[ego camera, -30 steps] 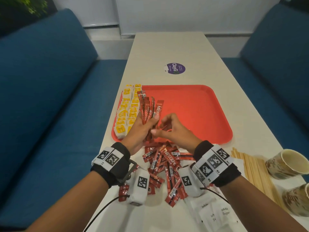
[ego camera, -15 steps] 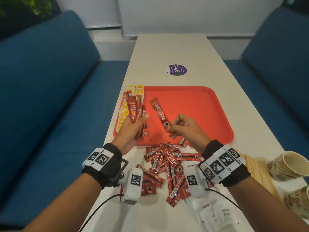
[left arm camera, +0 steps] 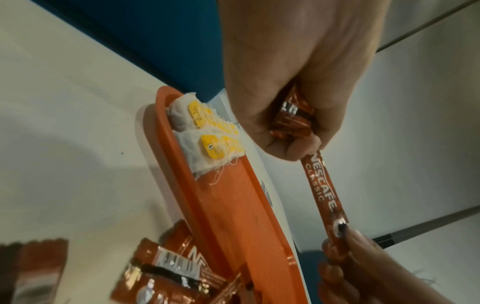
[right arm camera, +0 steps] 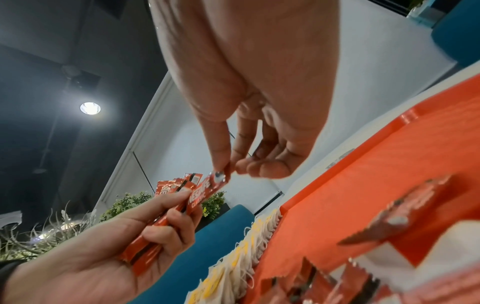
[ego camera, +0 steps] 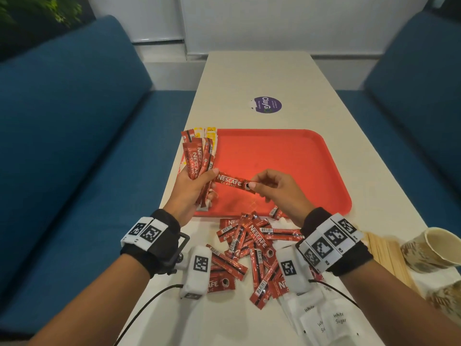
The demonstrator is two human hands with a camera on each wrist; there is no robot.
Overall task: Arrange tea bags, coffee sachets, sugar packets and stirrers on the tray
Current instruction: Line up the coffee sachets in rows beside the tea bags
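Observation:
My left hand (ego camera: 197, 186) grips an upright bundle of red coffee sachets (ego camera: 197, 158) over the left edge of the red tray (ego camera: 287, 158). My right hand (ego camera: 272, 186) pinches one end of a single coffee sachet (ego camera: 230, 181) held level; its other end meets the left thumb. The wrist views show the same single sachet (left arm camera: 324, 195) (right arm camera: 207, 191) between both hands. Rows of yellow-tagged tea bags (left arm camera: 205, 131) lie along the tray's left side, mostly hidden behind the bundle in the head view. A loose pile of coffee sachets (ego camera: 252, 248) lies on the table before the tray.
White sugar packets (ego camera: 324, 318) lie at the near edge. Wooden stirrers (ego camera: 384, 255) and two paper cups (ego camera: 434, 248) are at the right. A purple sticker (ego camera: 267, 105) sits beyond the tray. Blue sofas (ego camera: 74, 146) flank the narrow table.
The right hand picked one sachet from the pile, lifted it, and has now swung it level so its far end reaches the left thumb. The left hand's bundle has risen slightly.

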